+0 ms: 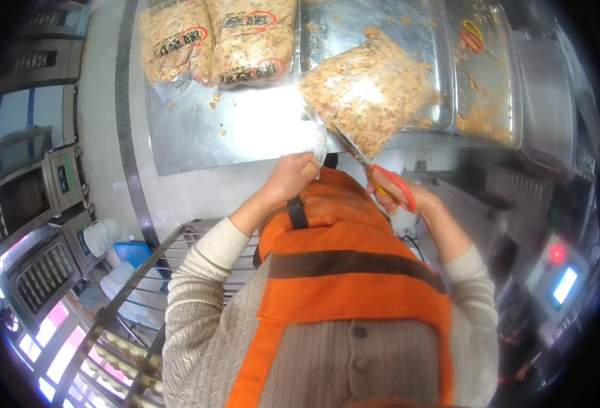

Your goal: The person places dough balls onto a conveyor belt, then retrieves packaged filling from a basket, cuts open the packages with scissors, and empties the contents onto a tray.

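Note:
My left hand [294, 174] is closed on the gathered clear plastic end of a bag [371, 84] filled with a crumbly, tan, flecked food. That bag lies tilted, partly on a large metal tray [325, 38], with its lower corner over the front edge of the steel table [193, 130]. In my right hand [416, 196] is a pair of scissors [356, 150] with red and yellow handles. Their blades point up and left against the bag's near edge, beside the gathered plastic. Whether they have cut into it cannot be told.
Two similar filled bags [175, 43] [254, 38] bearing print lie at the back left. Another pair of scissors [473, 38] rests in the crumb-strewn right-hand tray [483, 84]. A metal rack [165, 250] stands at my left, near a white bucket [101, 237]. A lit control panel [560, 285] is at right.

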`<move>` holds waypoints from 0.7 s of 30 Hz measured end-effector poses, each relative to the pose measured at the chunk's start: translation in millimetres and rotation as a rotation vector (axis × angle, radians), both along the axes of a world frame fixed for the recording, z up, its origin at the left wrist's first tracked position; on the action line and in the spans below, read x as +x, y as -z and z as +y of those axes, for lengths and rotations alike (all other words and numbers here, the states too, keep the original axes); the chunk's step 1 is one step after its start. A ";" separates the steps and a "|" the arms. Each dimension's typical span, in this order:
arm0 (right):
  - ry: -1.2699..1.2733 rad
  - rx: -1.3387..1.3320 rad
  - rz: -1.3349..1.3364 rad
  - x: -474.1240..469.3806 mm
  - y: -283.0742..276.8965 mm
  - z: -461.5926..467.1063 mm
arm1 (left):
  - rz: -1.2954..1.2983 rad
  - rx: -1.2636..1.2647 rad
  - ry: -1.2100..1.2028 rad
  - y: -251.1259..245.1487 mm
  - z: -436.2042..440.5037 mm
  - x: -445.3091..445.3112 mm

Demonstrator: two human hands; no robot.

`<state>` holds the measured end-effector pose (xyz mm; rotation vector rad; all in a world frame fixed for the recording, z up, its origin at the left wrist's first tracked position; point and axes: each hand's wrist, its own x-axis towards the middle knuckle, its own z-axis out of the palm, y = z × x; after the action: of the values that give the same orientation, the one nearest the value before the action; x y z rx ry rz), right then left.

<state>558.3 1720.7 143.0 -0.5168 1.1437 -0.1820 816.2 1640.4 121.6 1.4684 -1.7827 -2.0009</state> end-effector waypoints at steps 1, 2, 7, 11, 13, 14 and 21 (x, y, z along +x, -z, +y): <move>0.007 0.003 0.008 1.4 1.1 -1.4 | -0.017 0.012 -0.007 2.6 1.4 0.1; 0.011 0.025 0.019 3.1 0.5 -2.1 | -0.005 -0.029 0.004 4.8 3.7 -0.1; -0.011 -0.081 0.155 15.0 -8.5 -5.7 | -0.049 -0.054 -0.005 19.8 12.8 4.1; -0.065 -0.310 0.264 27.3 -13.1 -12.4 | -0.027 -0.162 -0.001 25.6 18.3 2.1; -0.104 -0.370 0.315 32.1 -9.4 -17.5 | 0.016 -0.238 0.020 27.3 22.5 -4.8; -0.133 -0.376 0.344 33.7 -6.2 -20.5 | 0.005 -0.308 0.045 28.9 24.0 -9.5; -0.211 -0.560 0.521 32.6 -0.7 -26.6 | -0.039 -0.482 0.163 47.4 28.1 -11.6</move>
<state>590.9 1694.1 143.7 -1.2285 1.5366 -0.1895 804.6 1668.5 74.1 1.2473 -2.2557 -1.4504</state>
